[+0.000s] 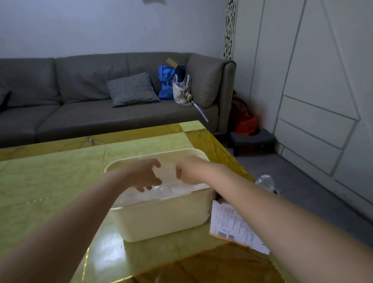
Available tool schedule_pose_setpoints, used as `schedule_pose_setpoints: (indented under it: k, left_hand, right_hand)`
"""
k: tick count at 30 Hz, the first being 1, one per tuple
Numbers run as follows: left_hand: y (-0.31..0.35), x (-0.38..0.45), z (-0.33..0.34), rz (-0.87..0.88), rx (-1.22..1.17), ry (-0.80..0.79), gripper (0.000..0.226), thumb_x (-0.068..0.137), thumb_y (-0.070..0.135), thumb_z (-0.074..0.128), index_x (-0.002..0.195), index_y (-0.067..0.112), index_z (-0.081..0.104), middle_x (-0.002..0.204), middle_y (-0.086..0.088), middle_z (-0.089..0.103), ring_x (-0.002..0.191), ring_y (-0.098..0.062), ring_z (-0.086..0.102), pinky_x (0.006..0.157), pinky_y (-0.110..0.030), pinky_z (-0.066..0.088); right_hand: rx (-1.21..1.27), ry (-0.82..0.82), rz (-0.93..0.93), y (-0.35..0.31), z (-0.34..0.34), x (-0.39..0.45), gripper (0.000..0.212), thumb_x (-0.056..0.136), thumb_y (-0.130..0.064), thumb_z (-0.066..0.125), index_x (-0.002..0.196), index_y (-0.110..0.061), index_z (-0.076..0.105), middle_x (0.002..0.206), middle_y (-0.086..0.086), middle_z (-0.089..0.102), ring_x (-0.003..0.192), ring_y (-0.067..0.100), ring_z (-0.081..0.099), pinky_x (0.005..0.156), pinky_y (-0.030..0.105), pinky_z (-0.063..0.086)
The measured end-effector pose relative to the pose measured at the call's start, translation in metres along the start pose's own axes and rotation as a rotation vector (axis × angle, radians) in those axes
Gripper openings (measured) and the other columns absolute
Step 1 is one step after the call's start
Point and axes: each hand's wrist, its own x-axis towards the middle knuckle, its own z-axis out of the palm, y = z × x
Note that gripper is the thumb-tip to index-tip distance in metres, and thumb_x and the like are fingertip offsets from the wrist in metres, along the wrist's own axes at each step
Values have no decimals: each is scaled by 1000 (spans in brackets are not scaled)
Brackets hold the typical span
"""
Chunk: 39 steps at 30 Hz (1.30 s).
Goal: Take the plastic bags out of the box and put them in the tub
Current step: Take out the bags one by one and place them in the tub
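Observation:
A cream plastic tub (166,218) stands on the table near its right edge, with a heap of clear plastic bags (174,190) inside. Both my hands are over the tub. My left hand (146,175) has its fingers curled on the edge of a clear plastic bag (168,168), which stretches across to my right hand (187,170), closed on its other side. The cardboard box (234,226) with a white shipping label sits just right of the tub, mostly hidden by my right forearm. One more clear bag (265,182) sticks up from behind it.
The glossy yellow-green table (47,192) reaches far to the left. Behind it is a grey sofa (73,112) with a checked cushion (131,89) and a blue bag (169,80). A dark stool (252,139) stands on the floor at the right.

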Motion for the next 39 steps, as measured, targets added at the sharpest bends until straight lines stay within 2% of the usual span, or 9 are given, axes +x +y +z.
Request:
schedule_pose_setpoints:
  k: [5,9,13,17,25,29,33,36,39]
  left_hand:
    - [38,-14,-11,293,87,421,29,89,6,53,118,11,59,112,-8,64,96,-21,61,85,-29,50]
    - [83,-25,3,475,79,326,28,89,10,58,116,11,62,112,-6,64,98,-20,61,84,-26,48]
    - [120,-32,35,562,120,125,38,85,19,65,123,14,59,120,-5,63,106,-21,60,87,-27,46]
    - [132,-29,68,540,193,-41,47,85,14,65,130,13,50,122,-4,62,108,-18,59,89,-22,44]
    - [132,-35,52,518,335,122,26,87,16,62,112,12,64,110,-4,65,100,-18,61,84,-23,47]
    - [129,-37,33,535,323,159,18,87,16,61,101,11,71,103,-3,69,94,-16,63,71,-14,43]
    - [126,-37,19,548,228,196,17,85,17,65,98,8,71,95,-1,68,77,-6,55,59,-5,37]
    - [126,-36,11,556,164,240,14,83,17,67,94,8,71,85,3,62,69,-3,50,55,-5,36]
    - [128,-33,4,553,133,302,12,82,18,69,90,9,71,84,1,63,75,-8,53,65,-17,43]
  right_hand:
    - [208,284,39,33,-45,-24,30,92,-6,42,107,-3,68,115,16,63,106,31,58,87,34,49]
    - [128,159,160,70,-62,-56,34,91,-28,58,111,-1,62,100,11,59,86,26,57,59,26,42]
    - [17,-134,259,94,-59,-90,38,81,-45,69,91,-9,60,87,2,57,74,19,56,59,26,44]
    - [84,-206,327,108,-44,-98,19,81,-11,72,93,1,65,71,8,62,59,16,58,65,29,51]
    - [284,73,205,101,-55,-103,17,87,-10,64,102,-2,63,85,8,62,60,18,59,58,27,53]
    - [543,-111,240,99,-34,-105,17,94,5,43,103,1,57,84,14,57,63,23,58,56,30,52]
    - [455,-202,328,103,-15,-105,23,91,5,32,88,-2,54,87,15,51,71,23,50,70,33,50]
    - [392,-234,336,101,-12,-105,33,89,5,33,111,1,56,91,16,52,77,25,54,82,37,53]
    - [335,-136,315,95,-22,-106,35,88,6,36,113,5,59,86,19,58,74,29,59,75,36,55]
